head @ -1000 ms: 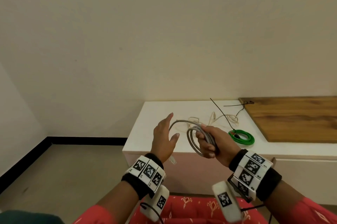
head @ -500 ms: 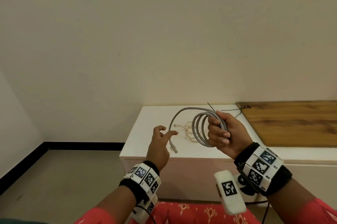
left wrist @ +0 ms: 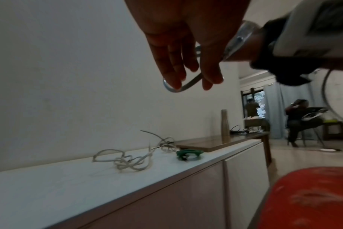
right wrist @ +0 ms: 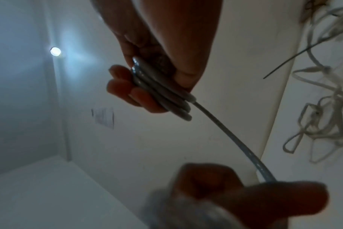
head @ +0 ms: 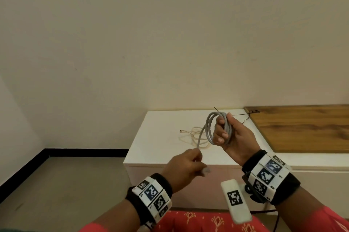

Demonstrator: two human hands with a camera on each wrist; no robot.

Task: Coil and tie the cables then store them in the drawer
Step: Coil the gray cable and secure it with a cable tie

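Note:
A grey cable (head: 209, 127) is wound into a small coil of several loops, held up over the white cabinet top (head: 160, 129). My right hand (head: 229, 134) grips the coil's right side, fingers curled round the bundled strands (right wrist: 162, 99). From the coil a straight tail (head: 200, 140) runs down to my left hand (head: 186, 164), which pinches it near the end. The connector (head: 206, 170) pokes out beside that hand. In the right wrist view the tail (right wrist: 235, 142) slopes down into the blurred left hand (right wrist: 245, 195).
A loose beige cable (head: 193, 136) lies tangled on the cabinet, and a thin black tie (head: 245, 116) lies behind it. A green coil (left wrist: 189, 154) sits further right, next to a wooden board (head: 306, 127). The cabinet fronts (left wrist: 245, 170) look closed. A person sits far off (left wrist: 298, 117).
My left hand has dropped down toward me and taken hold of the cable's free end, drawing the tail straight. My right hand keeps the coil raised, shifted slightly right.

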